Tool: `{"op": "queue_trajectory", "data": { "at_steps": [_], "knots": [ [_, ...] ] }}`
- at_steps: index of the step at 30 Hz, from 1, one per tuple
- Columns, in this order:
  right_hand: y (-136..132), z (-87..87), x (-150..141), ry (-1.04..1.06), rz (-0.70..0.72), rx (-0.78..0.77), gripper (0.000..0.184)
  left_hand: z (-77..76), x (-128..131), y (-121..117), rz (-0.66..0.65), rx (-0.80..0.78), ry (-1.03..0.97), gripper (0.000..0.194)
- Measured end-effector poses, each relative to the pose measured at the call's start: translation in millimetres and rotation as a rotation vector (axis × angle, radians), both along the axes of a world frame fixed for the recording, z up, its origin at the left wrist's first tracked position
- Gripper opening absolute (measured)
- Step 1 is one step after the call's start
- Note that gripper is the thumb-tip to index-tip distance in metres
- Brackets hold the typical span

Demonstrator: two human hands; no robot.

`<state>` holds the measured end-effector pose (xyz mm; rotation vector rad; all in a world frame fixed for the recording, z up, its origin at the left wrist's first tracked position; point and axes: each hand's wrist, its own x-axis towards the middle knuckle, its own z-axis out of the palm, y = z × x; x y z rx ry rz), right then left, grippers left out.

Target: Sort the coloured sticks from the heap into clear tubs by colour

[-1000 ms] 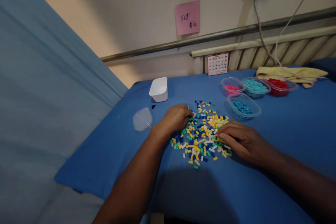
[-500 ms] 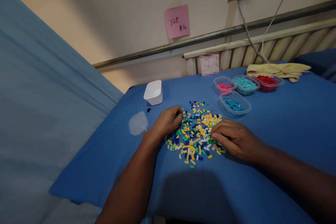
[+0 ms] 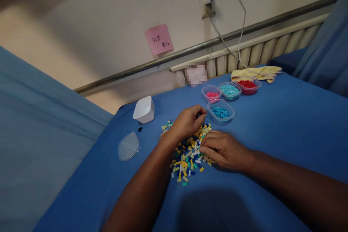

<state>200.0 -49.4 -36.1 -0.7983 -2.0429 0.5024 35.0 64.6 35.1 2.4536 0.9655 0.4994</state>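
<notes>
A heap of small plastic bricks (image 3: pixel 187 154) in yellow, white, green and dark blue lies on the blue cloth. My left hand (image 3: pixel 189 121) rests over the heap's far side, its fingers curled in a pinch on a small dark piece near the tub of blue bricks (image 3: pixel 220 111). My right hand (image 3: pixel 221 149) lies on the heap's right side, fingers bent down onto the bricks; what is under them is hidden.
Three more clear tubs stand behind: pink (image 3: pixel 211 92), turquoise (image 3: pixel 230 90), red (image 3: pixel 247 85). A white tub (image 3: pixel 144 110) and a clear lid (image 3: pixel 128 146) sit to the left. A yellow cloth (image 3: pixel 255 73), a cable and a radiator line the wall.
The view swung right and up. My left hand moved across the heap toward the blue-brick tub and pinched shut. My right hand stayed on the heap.
</notes>
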Motion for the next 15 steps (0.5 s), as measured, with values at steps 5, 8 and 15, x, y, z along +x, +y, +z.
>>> {"op": "queue_trajectory", "data": {
  "at_steps": [5,8,15],
  "knots": [
    [2.8,0.5,6.6,0.022,-0.023,0.002,0.034,9.1,42.8,20.4,-0.024,0.188,0.034,0.025],
    [2.2,0.0,8.5,0.030,-0.009,-0.010,0.034,17.9,15.6,26.7,0.097,0.229,-0.026,0.024],
    [-4.0,-6.4,4.8,0.003,0.048,-0.017,0.032,25.0,-119.8,0.1,0.434,-0.069,0.097,0.020]
  ]
}}
